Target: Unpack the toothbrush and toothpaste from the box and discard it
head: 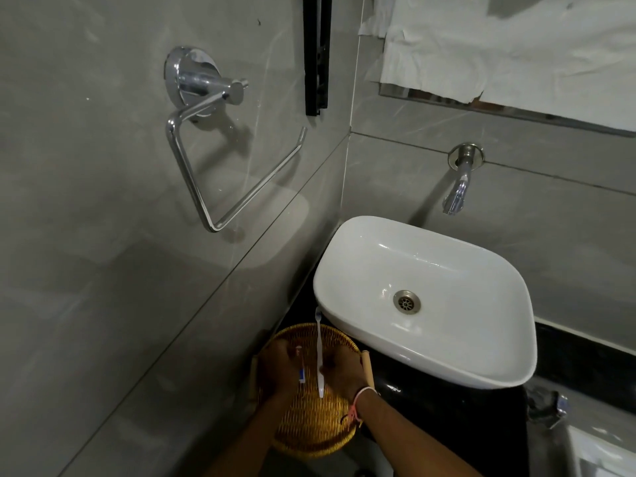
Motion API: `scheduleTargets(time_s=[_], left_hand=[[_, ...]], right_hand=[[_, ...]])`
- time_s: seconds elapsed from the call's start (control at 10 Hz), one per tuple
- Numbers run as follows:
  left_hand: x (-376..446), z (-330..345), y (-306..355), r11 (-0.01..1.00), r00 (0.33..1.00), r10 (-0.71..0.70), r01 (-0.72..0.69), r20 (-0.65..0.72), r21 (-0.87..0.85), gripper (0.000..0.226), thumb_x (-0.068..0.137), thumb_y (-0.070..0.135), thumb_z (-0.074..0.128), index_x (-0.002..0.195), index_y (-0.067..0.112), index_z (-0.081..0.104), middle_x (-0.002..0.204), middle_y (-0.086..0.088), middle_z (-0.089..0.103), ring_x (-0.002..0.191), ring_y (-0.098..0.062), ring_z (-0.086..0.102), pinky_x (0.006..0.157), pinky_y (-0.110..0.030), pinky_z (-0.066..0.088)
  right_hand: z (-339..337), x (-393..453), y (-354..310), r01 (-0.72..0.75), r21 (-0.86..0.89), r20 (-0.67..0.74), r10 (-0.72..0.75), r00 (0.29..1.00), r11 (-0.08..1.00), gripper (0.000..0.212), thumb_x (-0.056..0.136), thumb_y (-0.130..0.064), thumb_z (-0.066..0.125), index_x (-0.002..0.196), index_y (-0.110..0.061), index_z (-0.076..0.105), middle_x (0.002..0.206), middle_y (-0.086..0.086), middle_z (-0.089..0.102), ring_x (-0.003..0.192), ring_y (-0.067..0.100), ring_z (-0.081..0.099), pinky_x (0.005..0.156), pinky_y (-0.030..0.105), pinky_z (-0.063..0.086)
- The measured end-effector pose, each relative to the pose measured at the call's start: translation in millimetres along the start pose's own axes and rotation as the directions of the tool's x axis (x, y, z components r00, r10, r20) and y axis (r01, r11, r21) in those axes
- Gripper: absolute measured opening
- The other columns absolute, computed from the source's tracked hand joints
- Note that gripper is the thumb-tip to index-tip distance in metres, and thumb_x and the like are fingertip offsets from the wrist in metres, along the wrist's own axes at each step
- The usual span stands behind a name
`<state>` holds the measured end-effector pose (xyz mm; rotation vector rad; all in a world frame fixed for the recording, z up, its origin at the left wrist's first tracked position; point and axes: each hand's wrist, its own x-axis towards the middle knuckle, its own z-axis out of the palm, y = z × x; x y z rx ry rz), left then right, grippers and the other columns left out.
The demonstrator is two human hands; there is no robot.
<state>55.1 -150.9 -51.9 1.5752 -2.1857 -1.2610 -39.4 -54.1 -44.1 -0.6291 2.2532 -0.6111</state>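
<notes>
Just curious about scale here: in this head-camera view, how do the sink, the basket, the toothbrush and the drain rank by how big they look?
Largest to smallest:
1. Sink
2. Basket, though it sits nearer the camera and the hands partly hide it
3. Toothbrush
4. Drain

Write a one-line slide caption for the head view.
Both hands over a woven basket beside the white sink: right hand holds toothbrush, left hand a small tube.
</notes>
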Motion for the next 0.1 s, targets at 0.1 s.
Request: scheduleTargets(time_s=[0.1], left_hand=[[-10.7, -5.7, -1.6, 0.995, 0.999, 0.029, -0.032, 0.042, 0.092, 0.045, 0.104, 0.030, 0.053, 0.141, 0.004, 0.053, 0.147, -0.019, 0.055, 0.138, -0.032, 0.050, 0.118, -0.047, 0.038]], right_hand=[[-4.1, -10.9, -5.6, 0.069, -0.140, -0.096, -0.083, 0.992, 0.988, 0.046, 0.101, -0.020, 0.058, 0.146, -0.013, 0.050, 0.148, 0.007, 0.056, 0.140, 0.025, 0.050, 0.116, 0.032, 0.035]])
